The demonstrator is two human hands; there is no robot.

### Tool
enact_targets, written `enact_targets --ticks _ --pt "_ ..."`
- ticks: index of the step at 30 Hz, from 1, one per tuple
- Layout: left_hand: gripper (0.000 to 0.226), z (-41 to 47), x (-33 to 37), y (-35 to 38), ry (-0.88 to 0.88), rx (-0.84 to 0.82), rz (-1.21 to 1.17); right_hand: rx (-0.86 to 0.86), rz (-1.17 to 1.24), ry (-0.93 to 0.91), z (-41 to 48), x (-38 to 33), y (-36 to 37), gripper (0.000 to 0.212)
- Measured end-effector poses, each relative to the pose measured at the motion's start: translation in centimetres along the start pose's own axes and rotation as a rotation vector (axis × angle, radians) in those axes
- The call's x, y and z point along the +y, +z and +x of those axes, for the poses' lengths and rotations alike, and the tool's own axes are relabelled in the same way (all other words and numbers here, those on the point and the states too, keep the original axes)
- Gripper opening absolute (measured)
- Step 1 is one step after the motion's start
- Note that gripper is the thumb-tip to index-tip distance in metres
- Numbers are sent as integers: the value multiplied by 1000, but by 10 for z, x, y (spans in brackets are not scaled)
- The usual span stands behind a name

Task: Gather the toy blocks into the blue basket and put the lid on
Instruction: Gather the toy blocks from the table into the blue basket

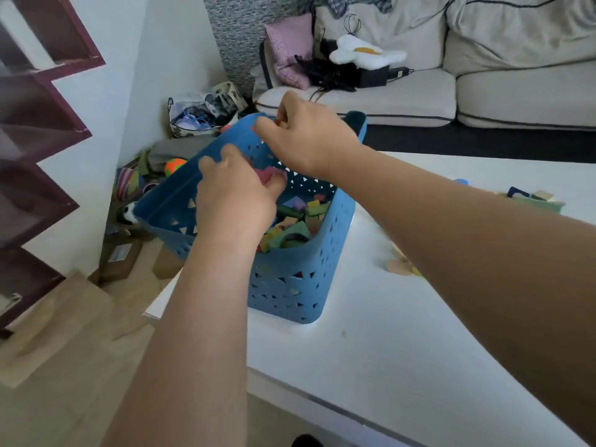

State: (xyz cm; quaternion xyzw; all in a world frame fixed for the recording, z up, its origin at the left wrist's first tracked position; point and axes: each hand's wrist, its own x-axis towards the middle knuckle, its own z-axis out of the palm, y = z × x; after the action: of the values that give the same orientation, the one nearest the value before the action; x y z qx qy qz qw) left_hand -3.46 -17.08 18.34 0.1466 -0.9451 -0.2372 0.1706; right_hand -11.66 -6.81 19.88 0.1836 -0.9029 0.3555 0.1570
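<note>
- I count one basket [290,285].
- Two hands at the basket: left hand [235,201], right hand [309,140].
- Blocks inside the basket [290,230]: one jumbled heap, too many for me to count.
- Two small groups of loose blocks right of the basket: near group [400,266], far group [535,198].
- One ball [175,165] left of the basket.

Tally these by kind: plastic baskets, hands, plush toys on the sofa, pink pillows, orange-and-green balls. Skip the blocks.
Blue perforated plastic basket: 1
Bare hands: 2 (left hand, curled round what looks like a red block; right hand)
White and yellow fried-egg plush toy: 1
Pink checked pillow: 1
Orange and green ball: 1
Total: 6
</note>
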Motion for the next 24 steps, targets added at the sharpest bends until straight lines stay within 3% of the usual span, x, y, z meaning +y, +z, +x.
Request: enact_targets --ticks 3,9,12,16,20,24 --pt "60 1 -4 -1 24 22 -16 -36 -3 -10 -1 10 3 33" --pt "38 -6 17 -1 127 245 -164 121 89 -43 -29 31 -47 26" --pt "31 -20 47 7 313 291 -268 206 108 13 -55 60 -85 25" --pt "27 -45 91 32 679 404 -212 304 108 172 -103 117 -119 23" --pt "29 -64 111 86 805 191 -210 271 36 347 -159 188 -123 18" --pt "40 -72 109 148 739 -120 -84 -86 -239 422 -190 240 -129 33"
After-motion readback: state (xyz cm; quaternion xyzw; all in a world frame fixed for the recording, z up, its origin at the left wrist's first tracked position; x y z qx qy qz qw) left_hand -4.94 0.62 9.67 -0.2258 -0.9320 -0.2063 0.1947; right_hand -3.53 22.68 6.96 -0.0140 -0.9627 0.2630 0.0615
